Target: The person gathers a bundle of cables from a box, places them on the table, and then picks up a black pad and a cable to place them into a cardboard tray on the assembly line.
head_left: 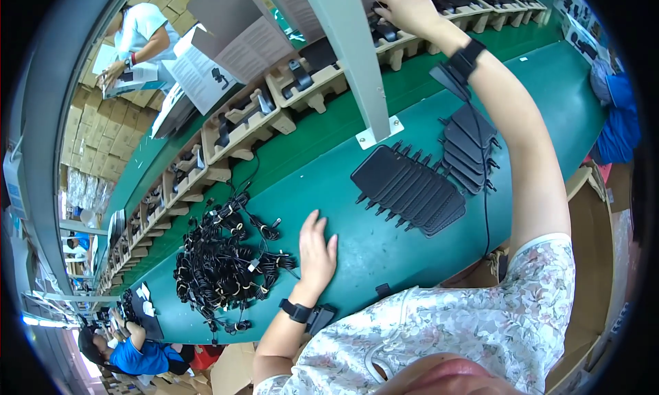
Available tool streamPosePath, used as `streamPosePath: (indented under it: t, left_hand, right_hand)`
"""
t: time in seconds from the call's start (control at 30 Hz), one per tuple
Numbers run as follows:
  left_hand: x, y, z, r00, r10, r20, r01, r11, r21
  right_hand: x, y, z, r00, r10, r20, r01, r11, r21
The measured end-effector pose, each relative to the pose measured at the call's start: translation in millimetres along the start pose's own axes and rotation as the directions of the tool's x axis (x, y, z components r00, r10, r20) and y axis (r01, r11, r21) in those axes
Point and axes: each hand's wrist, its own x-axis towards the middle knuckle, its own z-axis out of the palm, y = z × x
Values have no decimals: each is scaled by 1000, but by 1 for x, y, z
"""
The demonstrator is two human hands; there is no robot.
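Observation:
My left hand (317,254) lies on the green worktable (322,189) with its fingers stretched out, holding nothing. Just left of it is a large heap of black bundled cables (223,261). My right arm reaches far across to the row of moulded pulp trays (312,89). There my right hand (406,14) has its fingers closed at a tray, on something dark that is mostly hidden. Between my arms lies an overlapping row of black flat plates with short pegs (408,189). A second group of such plates (470,148) sits under my right forearm.
A grey metal post (353,58) is bolted to the table before my right hand. Printed sheets (233,48) stand up behind the trays. Across the line a person in white (141,41) handles papers; another in blue (141,357) works at the lower left. A cable hangs from my right wrist.

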Motion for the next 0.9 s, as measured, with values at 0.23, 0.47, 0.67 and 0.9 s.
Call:
streamPosePath:
  t: [0.23,0.47,0.67,0.9]
  left_hand:
    - [1,-3,1,1000,-18,25,17,998,57]
    - [-2,-3,1,999,-43,32,40,996,74]
    - [-1,-5,2,1000,-14,8,13,1000,25]
    - [-12,-17,-8,995,-51,-89,39,991,-129]
  right_hand:
    - [32,-14,67,931,114,348,-31,971,-236]
    - [17,-40,37,981,-193,25,184,960,210]
    - [13,-84,-9,951,-281,-124,308,883,356]
    - [-72,-60,-56,906,-371,-202,422,776,468]
